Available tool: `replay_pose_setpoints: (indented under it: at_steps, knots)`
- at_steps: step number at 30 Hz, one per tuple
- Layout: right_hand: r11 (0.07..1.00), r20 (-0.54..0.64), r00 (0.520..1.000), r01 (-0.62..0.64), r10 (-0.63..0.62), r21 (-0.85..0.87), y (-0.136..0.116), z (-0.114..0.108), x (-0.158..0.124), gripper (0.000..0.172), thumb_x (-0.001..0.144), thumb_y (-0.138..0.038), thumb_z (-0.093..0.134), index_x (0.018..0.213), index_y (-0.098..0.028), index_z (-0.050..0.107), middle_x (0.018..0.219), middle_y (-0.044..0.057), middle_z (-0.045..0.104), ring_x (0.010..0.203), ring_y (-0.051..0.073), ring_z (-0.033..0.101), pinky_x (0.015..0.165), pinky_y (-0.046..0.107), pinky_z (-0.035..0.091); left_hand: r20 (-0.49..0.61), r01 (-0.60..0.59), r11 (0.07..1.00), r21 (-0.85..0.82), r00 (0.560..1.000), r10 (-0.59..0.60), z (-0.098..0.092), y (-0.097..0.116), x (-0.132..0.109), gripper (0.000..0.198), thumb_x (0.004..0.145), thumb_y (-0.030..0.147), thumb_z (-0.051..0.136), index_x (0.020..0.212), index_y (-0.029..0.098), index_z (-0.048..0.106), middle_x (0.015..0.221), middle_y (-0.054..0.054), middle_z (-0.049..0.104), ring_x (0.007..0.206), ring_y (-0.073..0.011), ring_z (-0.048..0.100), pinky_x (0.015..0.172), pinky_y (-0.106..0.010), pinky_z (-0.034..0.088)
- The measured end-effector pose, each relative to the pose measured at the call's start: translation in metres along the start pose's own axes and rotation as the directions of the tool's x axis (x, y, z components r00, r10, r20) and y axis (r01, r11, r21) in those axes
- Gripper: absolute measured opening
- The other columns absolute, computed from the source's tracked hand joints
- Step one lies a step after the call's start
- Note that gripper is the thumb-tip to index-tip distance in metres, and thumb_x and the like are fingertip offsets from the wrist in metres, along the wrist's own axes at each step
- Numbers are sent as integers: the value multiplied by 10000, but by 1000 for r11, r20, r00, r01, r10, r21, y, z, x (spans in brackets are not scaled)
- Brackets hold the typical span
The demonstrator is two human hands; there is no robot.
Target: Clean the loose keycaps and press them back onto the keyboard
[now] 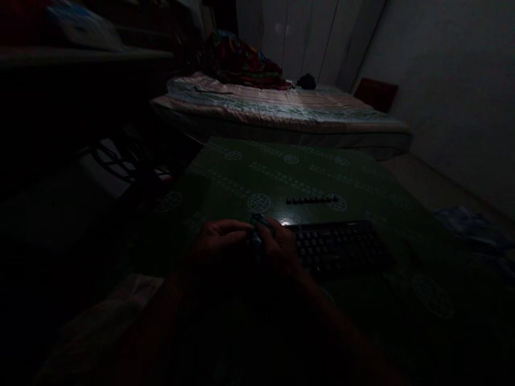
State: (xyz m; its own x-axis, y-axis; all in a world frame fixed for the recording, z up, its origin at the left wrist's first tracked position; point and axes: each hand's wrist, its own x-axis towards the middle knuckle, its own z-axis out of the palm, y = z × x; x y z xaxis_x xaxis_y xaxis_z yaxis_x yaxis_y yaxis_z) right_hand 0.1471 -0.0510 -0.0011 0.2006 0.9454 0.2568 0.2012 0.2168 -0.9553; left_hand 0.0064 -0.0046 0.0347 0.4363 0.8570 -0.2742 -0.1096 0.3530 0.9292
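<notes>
In dim light, my left hand (221, 238) and my right hand (279, 245) meet over the near part of a green table. A bluish-green crumpled cloth (257, 220) is pinched in my right hand. My left fingers are closed against it; whether they grip the cloth or something small is too dark to tell. Just right of my right hand lies a black keyboard (341, 244), partly covered by that hand. Beyond it, a row of several small black keycaps (311, 200) lies on the tabletop.
The green table (277, 177) carries white globe prints. A bed (289, 110) with a patterned blanket (245, 61) stands behind it. At left is a dark stand with a spoked wheel (115, 161). Pale patterned fabric (132, 295) lies at lower left, checked cloth (470, 225) at right.
</notes>
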Motion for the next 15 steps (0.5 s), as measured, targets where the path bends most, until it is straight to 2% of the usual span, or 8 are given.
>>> replay_pose_setpoints:
  at_steps: [3, 6, 8, 11, 15]
  knots:
    - [998, -26, 999, 43, -45, -49, 1, 1, -2, 297, 884, -338, 427, 1083, -191, 592, 856, 28, 659, 732, 139, 601, 626, 233, 477, -24, -9, 1000, 11, 1000, 9, 3, 0, 1, 221, 539, 231, 791, 743, 168, 734, 648, -35, 703, 552, -148, 621, 524, -226, 484]
    - [947, 9, 968, 248, -251, -203, 4, 2, -3, 388, 879, -295, 407, 1230, -161, 506, 1066, 99, 636, 927, 181, 602, 782, 287, 489, -56, -14, 999, 34, 998, 16, 3, -1, 3, 214, 532, 223, 790, 726, 164, 724, 610, -15, 685, 516, -130, 599, 504, -210, 466]
    - [882, 78, 933, 359, -352, -305, 7, 3, -4, 417, 874, -266, 384, 1255, -132, 489, 1064, 130, 632, 945, 194, 598, 810, 308, 487, -69, -27, 999, 21, 997, 29, 3, -2, 5, 221, 522, 231, 792, 717, 161, 715, 619, -8, 683, 530, -131, 604, 518, -210, 470]
    - [828, 124, 915, 400, -383, -393, 12, 3, -4, 441, 869, -240, 373, 1284, -124, 465, 955, 122, 652, 852, 182, 608, 749, 291, 502, -70, -62, 998, 13, 996, 62, 5, -3, 6, 244, 551, 248, 783, 766, 162, 707, 681, -17, 697, 583, -144, 624, 547, -217, 484]
    - [833, 139, 917, 399, -375, -383, 12, 2, -5, 453, 858, -226, 382, 1290, -117, 464, 921, 122, 652, 822, 189, 607, 733, 297, 504, -80, -98, 994, -41, 992, 94, 6, -6, 6, 294, 552, 232, 792, 815, 164, 681, 704, -18, 694, 595, -144, 629, 542, -213, 483]
